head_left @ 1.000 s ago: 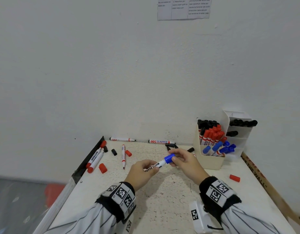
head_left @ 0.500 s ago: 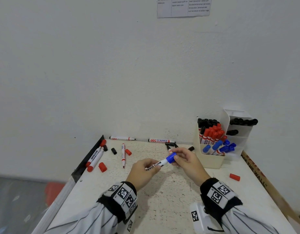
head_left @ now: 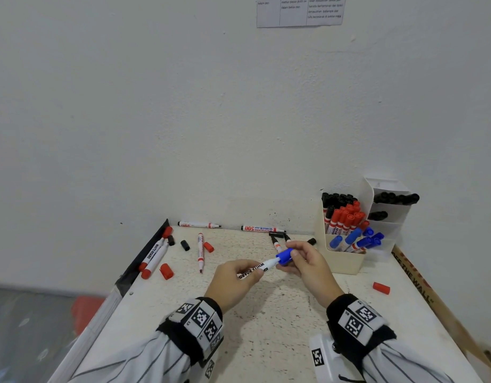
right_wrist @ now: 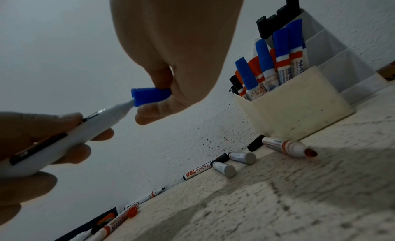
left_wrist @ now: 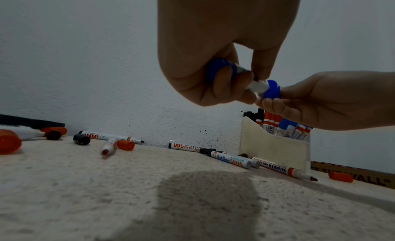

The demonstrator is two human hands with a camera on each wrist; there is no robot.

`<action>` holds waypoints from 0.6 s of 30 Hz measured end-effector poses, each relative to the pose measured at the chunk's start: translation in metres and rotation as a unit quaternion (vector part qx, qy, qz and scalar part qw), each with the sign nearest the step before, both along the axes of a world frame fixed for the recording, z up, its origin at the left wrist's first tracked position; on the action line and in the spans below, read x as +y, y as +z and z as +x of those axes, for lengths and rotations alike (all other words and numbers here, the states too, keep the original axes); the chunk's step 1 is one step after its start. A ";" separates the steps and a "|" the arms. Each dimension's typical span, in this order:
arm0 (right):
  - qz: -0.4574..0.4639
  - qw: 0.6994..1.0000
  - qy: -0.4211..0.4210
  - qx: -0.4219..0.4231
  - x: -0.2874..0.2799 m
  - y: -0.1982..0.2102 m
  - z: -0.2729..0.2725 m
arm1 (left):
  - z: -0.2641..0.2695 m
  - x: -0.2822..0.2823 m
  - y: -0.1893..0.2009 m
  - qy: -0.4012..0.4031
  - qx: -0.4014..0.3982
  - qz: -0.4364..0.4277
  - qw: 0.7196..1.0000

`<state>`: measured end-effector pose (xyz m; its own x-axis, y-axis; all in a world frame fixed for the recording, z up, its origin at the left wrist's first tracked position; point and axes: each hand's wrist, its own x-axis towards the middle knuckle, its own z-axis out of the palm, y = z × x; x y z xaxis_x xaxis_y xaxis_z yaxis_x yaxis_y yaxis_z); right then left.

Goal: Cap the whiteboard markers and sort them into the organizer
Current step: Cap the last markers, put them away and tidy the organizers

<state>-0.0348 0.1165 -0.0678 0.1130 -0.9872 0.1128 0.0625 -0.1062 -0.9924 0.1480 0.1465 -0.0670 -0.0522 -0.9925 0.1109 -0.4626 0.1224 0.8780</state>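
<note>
Your left hand (head_left: pixel 236 283) grips the white barrel of a blue whiteboard marker (head_left: pixel 259 268), fingers curled round it, and holds it above the table (head_left: pixel 266 341). Your right hand (head_left: pixel 307 268) pinches the blue cap (head_left: pixel 284 256) between thumb and fingers at the marker's tip end. In the right wrist view the cap (right_wrist: pixel 150 97) sits over the tapered nose of the barrel, though whether it is pushed fully home is hard to tell.

The organizer (head_left: pixel 346 257) stands at the table's far right against the white wall (head_left: pixel 183 120), well apart from your hands, its compartments holding black, red and blue capped markers. The tabletop is off-white and speckled, its surface rough. Loose on it lie an uncapped red marker (head_left: pixel 200 252), a red cap (head_left: pixel 166 271) near the left edge, another red cap (head_left: pixel 381 288) to the right, and two capped red markers (head_left: pixel 154 255) along the dark left edge strip. A marker printed "500" (head_left: pixel 262 229) lies against the wall's foot, where small dark ink specks dot the paint. A printed sheet (head_left: pixel 299 11) hangs on the wall high above.
</note>
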 end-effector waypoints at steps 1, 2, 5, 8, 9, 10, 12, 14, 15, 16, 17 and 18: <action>0.005 1.000 -0.005 -0.010 0.000 0.000 0.000 | -0.001 0.001 0.001 0.004 -0.001 -0.006 1.000; 0.007 1.000 -0.008 -0.015 0.000 0.000 0.001 | -0.001 0.001 0.003 0.006 -0.004 -0.009 1.000; 0.008 1.000 0.007 -0.012 0.002 0.000 0.001 | -0.003 0.003 0.007 -0.001 -0.016 -0.008 1.000; 0.014 1.000 0.025 -0.011 0.003 -0.002 0.003 | -0.004 0.004 0.008 -0.001 -0.020 -0.010 1.000; 0.021 0.999 0.030 -0.008 0.003 -0.001 0.003 | -0.004 0.004 0.009 0.005 -0.022 -0.014 1.000; 0.026 0.999 0.037 0.000 0.004 0.001 0.004 | -0.004 0.005 0.009 0.009 -0.023 -0.021 0.999; 0.033 0.997 0.037 0.056 0.007 0.005 0.004 | -0.004 0.007 0.010 0.005 -0.018 -0.037 0.999; 0.048 0.989 0.023 0.139 0.008 0.009 0.006 | -0.004 0.009 0.010 -0.010 -0.008 -0.042 0.999; 0.066 0.984 0.019 0.167 0.008 0.010 0.007 | -0.005 0.010 0.010 -0.018 -0.011 -0.039 0.999; 0.088 0.981 0.018 0.170 0.009 0.011 0.009 | -0.006 0.011 0.009 -0.026 -0.022 -0.037 0.999; 0.103 0.982 0.021 0.159 0.010 0.011 0.011 | -0.007 0.011 0.009 -0.032 -0.037 -0.033 0.998; 0.103 0.982 0.020 0.155 0.010 0.011 0.013 | -0.008 0.011 0.009 -0.039 -0.056 -0.025 0.997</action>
<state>-0.0219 0.1268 -0.0565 0.1489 -0.9796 -0.1353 -0.2465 0.0958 -0.9644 0.1399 0.1579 -0.0577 -0.1438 -0.9783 0.1491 -0.5456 0.2041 0.8128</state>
